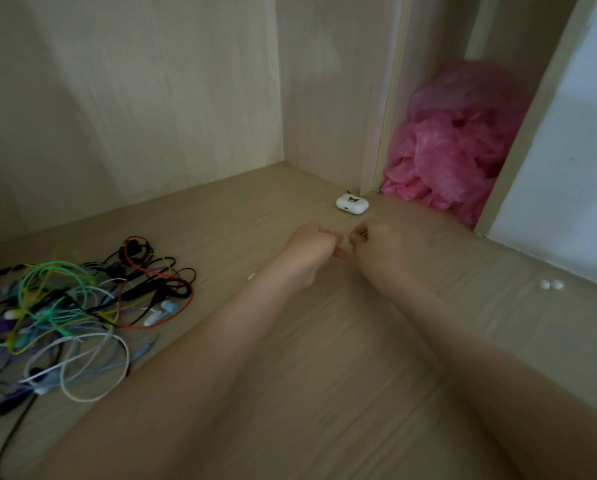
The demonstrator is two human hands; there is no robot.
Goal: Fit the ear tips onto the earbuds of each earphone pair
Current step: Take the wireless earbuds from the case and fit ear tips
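Observation:
Both hands are stretched out over the wooden desk (342, 341), close together below a white earbud case (352, 203). My left hand (311, 249) is curled shut, and my right hand (376, 245) is pinched shut facing it. The fingertips nearly touch; whatever small thing they hold is hidden and blurred. A tangled heap of wired earphones (75, 306) in green, red, black, white and purple lies at the left. Two small white ear tips (551, 284) sit on the desk at the far right. A tiny white piece (251, 276) lies beside my left wrist.
A crumpled pink plastic bag (453, 147) fills the gap at the back right. Wooden panels (134, 98) wall the desk at the back and right. A pale panel (567, 188) stands at the far right.

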